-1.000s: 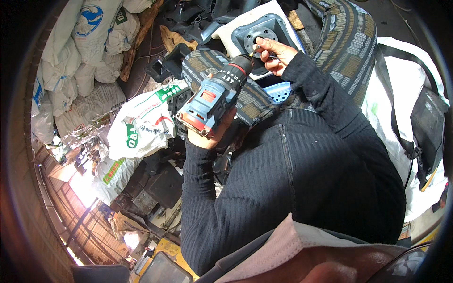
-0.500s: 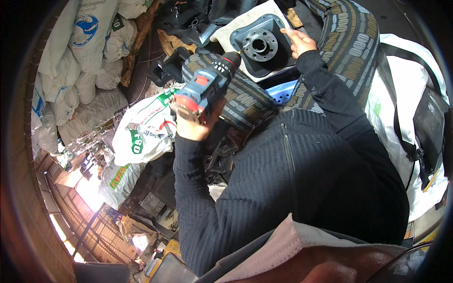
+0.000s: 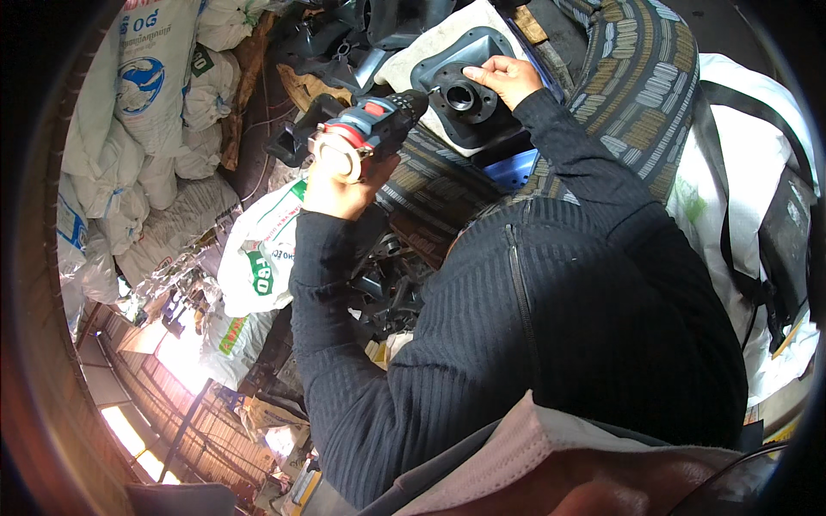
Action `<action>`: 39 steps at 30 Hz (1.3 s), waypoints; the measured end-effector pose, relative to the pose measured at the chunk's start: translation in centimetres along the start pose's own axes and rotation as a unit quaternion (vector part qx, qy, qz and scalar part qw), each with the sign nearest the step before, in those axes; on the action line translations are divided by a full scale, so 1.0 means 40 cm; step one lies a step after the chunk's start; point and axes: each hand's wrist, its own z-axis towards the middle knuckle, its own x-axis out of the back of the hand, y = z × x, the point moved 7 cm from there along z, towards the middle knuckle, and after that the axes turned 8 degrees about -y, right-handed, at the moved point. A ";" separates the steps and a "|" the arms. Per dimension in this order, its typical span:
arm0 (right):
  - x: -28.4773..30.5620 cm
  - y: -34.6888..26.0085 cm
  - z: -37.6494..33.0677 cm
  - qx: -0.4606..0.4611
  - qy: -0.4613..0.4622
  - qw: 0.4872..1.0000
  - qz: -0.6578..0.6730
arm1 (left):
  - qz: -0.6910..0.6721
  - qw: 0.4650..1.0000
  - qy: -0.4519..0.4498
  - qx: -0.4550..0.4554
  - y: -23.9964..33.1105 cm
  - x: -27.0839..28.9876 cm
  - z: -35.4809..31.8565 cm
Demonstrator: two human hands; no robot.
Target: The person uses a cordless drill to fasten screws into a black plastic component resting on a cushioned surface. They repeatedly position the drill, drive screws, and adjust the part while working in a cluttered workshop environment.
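Observation:
My left hand [image 3: 337, 191] is wrapped around the grip of a blue and red power drill [image 3: 372, 129]. The drill's chuck end reaches up to the left rim of a round flange with a central hole and several small holes. That flange belongs to a black part with a squarish base [image 3: 483, 138], resting tilted on a white pad [image 3: 403, 70]. My right hand [image 3: 512, 82] pinches the flange's upper right rim between thumb and fingers. The drill's tip is too small to tell whether it touches the flange.
Patterned dark tubular cushions [image 3: 641, 77] curve around the pad. Below the black part shows a blue perforated piece [image 3: 513, 170]. More black parts [image 3: 396, 19] are heaped at the far side. White sacks [image 3: 146, 95] stack on the left; a white bag [image 3: 731, 155] lies on the right.
My right hand has moved left from the base's upper right corner onto the flange. The flange now tilts differently. My left hand and the drill have shifted slightly left and turned.

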 end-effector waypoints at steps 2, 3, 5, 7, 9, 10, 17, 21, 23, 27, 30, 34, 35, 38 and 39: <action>-0.024 -0.044 -0.011 0.044 -0.035 0.995 0.088 | -0.062 0.997 0.006 0.042 -0.044 0.010 -0.014; -0.033 -0.057 -0.017 0.066 -0.052 0.988 0.132 | -0.060 0.997 -0.006 0.040 -0.023 0.014 -0.010; -0.024 -0.045 0.002 0.053 -0.037 0.995 0.071 | -0.010 0.991 -0.036 0.126 -0.023 0.009 -0.002; -0.013 -0.033 0.015 0.062 -0.014 0.997 0.047 | 0.001 0.990 -0.040 0.138 -0.024 0.002 0.006; -0.020 -0.048 0.018 0.031 -0.024 0.999 0.027 | -0.030 0.994 -0.022 0.106 -0.022 0.001 0.007; -0.024 -0.050 0.018 0.026 -0.020 0.999 0.025 | -0.049 0.994 -0.017 0.098 -0.023 0.002 0.009; -0.009 -0.044 0.024 0.019 0.018 0.999 -0.021 | -0.139 0.985 -0.017 0.104 -0.047 -0.015 0.029; -0.015 -0.049 0.020 0.024 0.024 0.999 -0.015 | -0.130 0.986 -0.021 0.098 -0.042 -0.015 0.030; -0.008 -0.048 0.012 0.018 0.028 0.999 -0.028 | -0.115 0.983 -0.042 0.140 -0.047 -0.016 0.028; 0.002 -0.022 0.020 0.023 0.051 0.998 -0.029 | -0.092 0.981 -0.054 0.160 -0.060 -0.025 0.037; 0.001 -0.010 0.032 0.036 0.072 0.996 -0.041 | -0.075 0.992 -0.045 0.095 -0.036 -0.017 0.043; 0.031 -0.005 0.008 0.036 0.117 0.981 -0.148 | 0.083 0.994 -0.071 0.017 -0.034 -0.025 0.079; 0.033 -0.007 0.000 0.047 0.117 0.982 -0.141 | 0.100 0.991 -0.079 0.033 -0.026 -0.024 0.085; 0.035 -0.026 -0.025 0.075 0.135 0.960 -0.232 | 0.150 0.982 -0.098 0.054 -0.014 -0.019 0.097; 0.037 -0.028 -0.024 0.081 0.139 0.959 -0.231 | 0.161 0.980 -0.103 0.053 -0.013 -0.018 0.101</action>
